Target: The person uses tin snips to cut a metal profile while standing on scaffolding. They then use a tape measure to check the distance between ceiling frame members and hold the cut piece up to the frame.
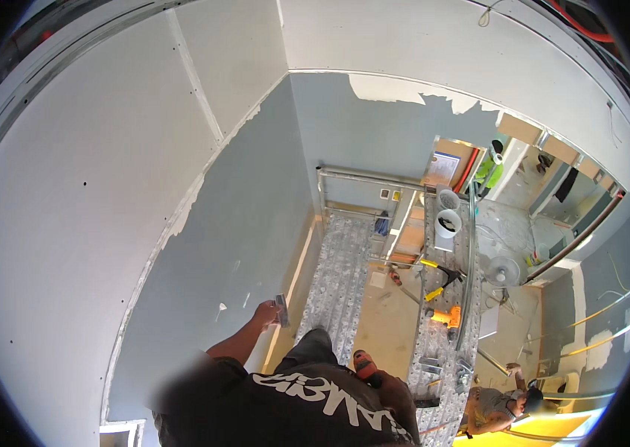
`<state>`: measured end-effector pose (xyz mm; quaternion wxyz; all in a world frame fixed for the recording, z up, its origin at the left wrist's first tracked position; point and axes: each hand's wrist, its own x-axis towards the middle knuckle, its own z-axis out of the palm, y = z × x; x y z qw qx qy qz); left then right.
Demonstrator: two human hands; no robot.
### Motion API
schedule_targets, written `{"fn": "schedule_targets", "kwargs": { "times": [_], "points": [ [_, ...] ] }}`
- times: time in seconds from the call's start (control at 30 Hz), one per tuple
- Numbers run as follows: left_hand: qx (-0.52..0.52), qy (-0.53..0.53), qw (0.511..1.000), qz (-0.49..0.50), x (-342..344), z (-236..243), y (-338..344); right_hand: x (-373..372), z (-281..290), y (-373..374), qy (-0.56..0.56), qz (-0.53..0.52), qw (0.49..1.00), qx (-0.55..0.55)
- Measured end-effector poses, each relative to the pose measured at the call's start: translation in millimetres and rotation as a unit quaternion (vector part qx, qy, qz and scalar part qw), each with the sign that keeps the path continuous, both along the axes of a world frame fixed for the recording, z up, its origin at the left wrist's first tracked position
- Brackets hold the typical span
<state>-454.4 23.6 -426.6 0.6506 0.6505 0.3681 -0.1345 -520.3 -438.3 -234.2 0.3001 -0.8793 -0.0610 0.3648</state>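
Observation:
My left hand (266, 316) is raised beside the grey wall (225, 231). Its fingers are closed round a small, dark grey rectangular piece (281, 310); its exact kind is too small to make out. Low in front of my body, my right hand (386, 387) is closed on a red and black power tool (363, 363), partly hidden by the hand. White patches mark the wall left of my left hand.
Perforated metal scaffold planks (337, 261) run ahead, with a rail (375, 177) at the far end. The right plank carries an orange drill (446, 318), a yellow-black tool (443, 277) and white buckets (448, 223). One person (498, 410) works lower right; another (489, 173) stands far off.

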Motion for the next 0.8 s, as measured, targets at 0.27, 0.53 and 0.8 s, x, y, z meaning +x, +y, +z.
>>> {"fn": "schedule_targets", "kwargs": {
  "times": [0.27,0.53,0.8],
  "points": [
    [-0.196,-0.062,0.968,0.144,59,31,31,71,25,42,-0.004,-0.006,1.000,-0.014],
    [-0.427,-0.217,0.799,0.363,155,62,78,167,35,104,0.011,0.011,1.000,0.004],
    [-0.423,-0.320,0.810,0.251,248,202,93,233,74,167,-0.109,0.059,0.992,0.007]
  ]
}}
